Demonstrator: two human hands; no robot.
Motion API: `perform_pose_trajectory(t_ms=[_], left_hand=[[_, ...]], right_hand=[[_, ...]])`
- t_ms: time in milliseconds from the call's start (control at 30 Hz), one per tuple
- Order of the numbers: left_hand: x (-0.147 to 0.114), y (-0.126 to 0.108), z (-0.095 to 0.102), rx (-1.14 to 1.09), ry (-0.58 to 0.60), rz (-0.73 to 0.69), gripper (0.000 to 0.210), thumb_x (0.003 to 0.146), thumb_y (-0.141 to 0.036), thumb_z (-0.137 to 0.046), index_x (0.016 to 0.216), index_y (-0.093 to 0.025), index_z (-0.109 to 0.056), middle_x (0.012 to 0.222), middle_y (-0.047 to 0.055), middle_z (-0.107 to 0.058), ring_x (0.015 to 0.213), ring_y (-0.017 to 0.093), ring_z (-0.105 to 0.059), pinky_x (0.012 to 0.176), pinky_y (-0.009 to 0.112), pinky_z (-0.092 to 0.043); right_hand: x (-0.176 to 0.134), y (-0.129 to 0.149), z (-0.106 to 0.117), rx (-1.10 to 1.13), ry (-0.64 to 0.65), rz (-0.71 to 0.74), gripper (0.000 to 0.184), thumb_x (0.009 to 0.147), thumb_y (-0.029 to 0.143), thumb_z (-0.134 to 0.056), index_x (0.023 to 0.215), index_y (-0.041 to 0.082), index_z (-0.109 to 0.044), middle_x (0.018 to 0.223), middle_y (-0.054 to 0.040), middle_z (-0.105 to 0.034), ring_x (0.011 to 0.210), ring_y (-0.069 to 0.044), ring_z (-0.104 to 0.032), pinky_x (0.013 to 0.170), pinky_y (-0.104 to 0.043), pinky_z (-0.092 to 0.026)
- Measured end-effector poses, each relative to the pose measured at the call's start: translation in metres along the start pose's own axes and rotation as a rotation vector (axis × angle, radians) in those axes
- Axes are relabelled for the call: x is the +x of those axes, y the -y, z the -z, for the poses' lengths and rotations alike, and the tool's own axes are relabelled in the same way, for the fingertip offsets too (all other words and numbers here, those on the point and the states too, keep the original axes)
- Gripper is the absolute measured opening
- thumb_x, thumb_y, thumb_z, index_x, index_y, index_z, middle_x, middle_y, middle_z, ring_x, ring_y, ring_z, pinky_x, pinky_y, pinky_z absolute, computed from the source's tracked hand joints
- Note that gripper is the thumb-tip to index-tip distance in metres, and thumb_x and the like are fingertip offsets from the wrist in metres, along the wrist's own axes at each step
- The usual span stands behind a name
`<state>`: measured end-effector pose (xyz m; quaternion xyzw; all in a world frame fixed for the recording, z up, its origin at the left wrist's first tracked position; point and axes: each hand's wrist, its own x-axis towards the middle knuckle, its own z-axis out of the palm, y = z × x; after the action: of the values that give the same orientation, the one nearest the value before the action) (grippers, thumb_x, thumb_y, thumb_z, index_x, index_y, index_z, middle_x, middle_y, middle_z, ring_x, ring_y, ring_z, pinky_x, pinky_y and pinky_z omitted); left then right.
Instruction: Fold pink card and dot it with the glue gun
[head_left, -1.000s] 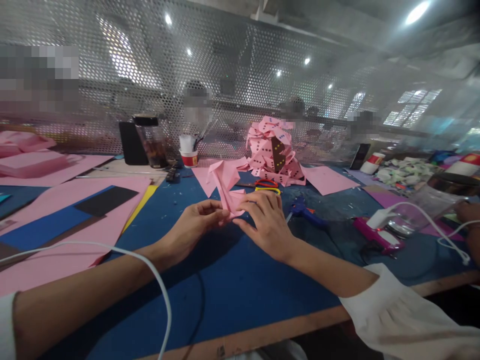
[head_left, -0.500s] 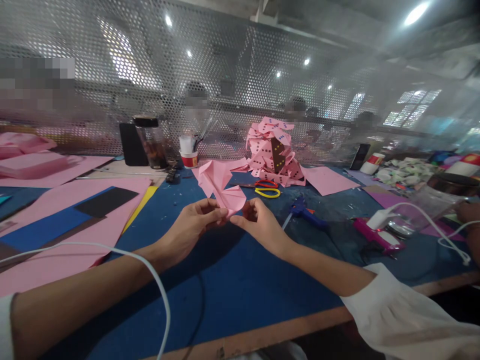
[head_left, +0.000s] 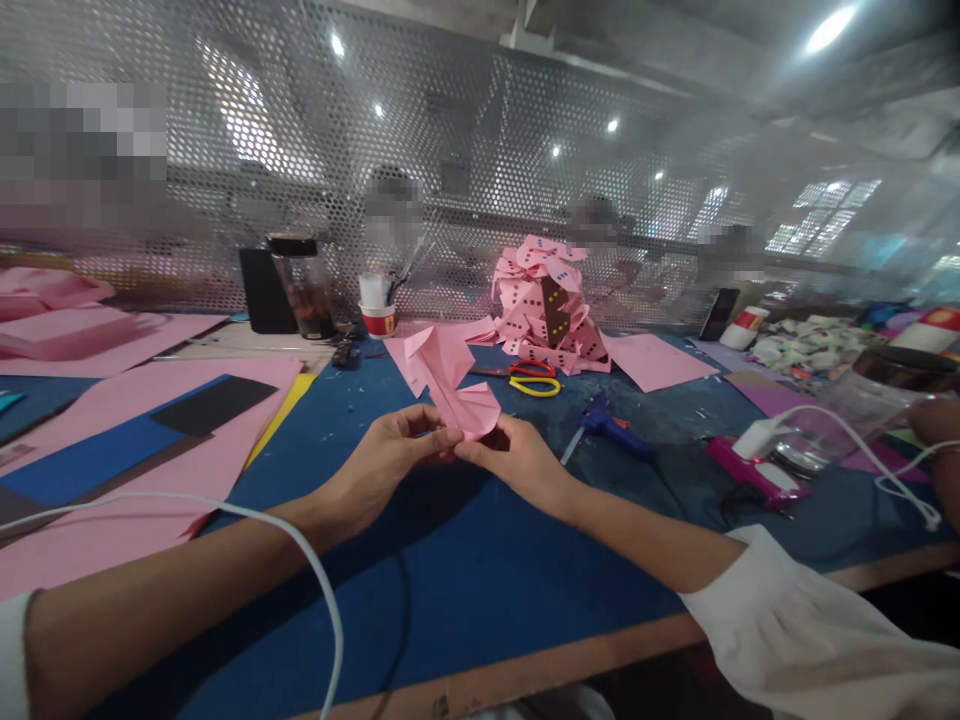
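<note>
A creased, folded piece of pink paper (head_left: 454,385) is held up above the blue table (head_left: 480,590), its pleats fanning upward and to the left. My left hand (head_left: 409,445) pinches its lower left edge between thumb and fingers. At the lower right edge, my right hand (head_left: 517,455) grips the same paper, thumb in front. Both thumbs nearly meet at the paper's bottom. Behind it lie scissors (head_left: 536,380) with red and yellow handles. To the right of my right hand rests a blue glue gun (head_left: 615,428).
A pile of dotted pink paper pieces (head_left: 536,310) stands at the back. Left are pink sheets (head_left: 262,400) with blue and black strips, a jar (head_left: 304,290) and a paper cup (head_left: 376,310). A white cable (head_left: 322,580) crosses my left forearm. Right are a magenta power strip (head_left: 757,472) and another person's hand (head_left: 937,425).
The pink paper has shifted slightly right and tilted a little. My right thumb has slid left along its lower edge, bringing my hands closer together.
</note>
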<state>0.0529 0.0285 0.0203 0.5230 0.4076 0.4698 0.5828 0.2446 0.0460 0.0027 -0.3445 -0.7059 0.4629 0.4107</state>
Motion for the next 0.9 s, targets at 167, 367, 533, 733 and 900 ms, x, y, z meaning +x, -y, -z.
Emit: perform_pose_trajectory(t_ms=[167, 367, 533, 733, 900], left_hand=[[0.0011, 0.0034, 0.0029, 0.042, 0.012, -0.03, 0.026, 0.077, -0.037, -0.082, 0.089, -0.016, -0.073, 0.092, 0.007, -0.075, 0.083, 0.018, -0.067, 0.08, 0.031, -0.052], [0.0018, 0.0048, 0.0041, 0.068, 0.017, -0.032, 0.025, 0.078, -0.037, -0.081, 0.09, -0.016, -0.074, 0.09, 0.006, -0.074, 0.081, 0.017, -0.065, 0.078, 0.029, -0.05], [0.0016, 0.0045, 0.0038, 0.069, 0.018, -0.032, 0.026, 0.077, -0.038, -0.081, 0.089, -0.016, -0.074, 0.089, 0.006, -0.074, 0.08, 0.017, -0.066, 0.078, 0.03, -0.05], [0.0024, 0.0057, 0.0047, 0.097, 0.028, -0.037, 0.023, 0.078, -0.037, -0.08, 0.089, -0.017, -0.074, 0.089, 0.006, -0.075, 0.081, 0.018, -0.066, 0.078, 0.03, -0.049], [0.0015, 0.0028, 0.0029, 0.098, 0.018, -0.038, 0.023, 0.08, -0.037, -0.078, 0.089, -0.016, -0.074, 0.09, 0.006, -0.073, 0.082, 0.017, -0.065, 0.078, 0.03, -0.049]], right_hand=[[0.0, 0.0039, -0.0009, 0.019, -0.006, -0.038, 0.038, 0.082, 0.043, -0.076, 0.109, 0.016, -0.072, 0.102, -0.0063, -0.075, 0.095, -0.022, -0.069, 0.085, -0.034, -0.053], [-0.0002, 0.0053, -0.0011, 0.047, -0.015, -0.088, 0.035, 0.078, 0.04, -0.079, 0.103, 0.015, -0.074, 0.09, -0.0036, -0.074, 0.082, -0.018, -0.067, 0.076, -0.029, -0.051], [0.0006, 0.0039, -0.001, 0.038, -0.025, -0.113, 0.036, 0.076, 0.044, -0.08, 0.096, 0.015, -0.074, 0.08, -0.0014, -0.07, 0.072, -0.016, -0.061, 0.067, -0.027, -0.048], [0.0012, 0.007, -0.0005, 0.032, -0.034, -0.119, 0.037, 0.072, 0.049, -0.082, 0.083, 0.015, -0.071, 0.071, -0.0001, -0.064, 0.065, -0.014, -0.055, 0.061, -0.026, -0.044], [0.0011, 0.009, -0.0003, 0.061, -0.026, -0.114, 0.036, 0.072, 0.048, -0.083, 0.084, 0.015, -0.072, 0.071, -0.0004, -0.065, 0.065, -0.014, -0.055, 0.062, -0.026, -0.046]])
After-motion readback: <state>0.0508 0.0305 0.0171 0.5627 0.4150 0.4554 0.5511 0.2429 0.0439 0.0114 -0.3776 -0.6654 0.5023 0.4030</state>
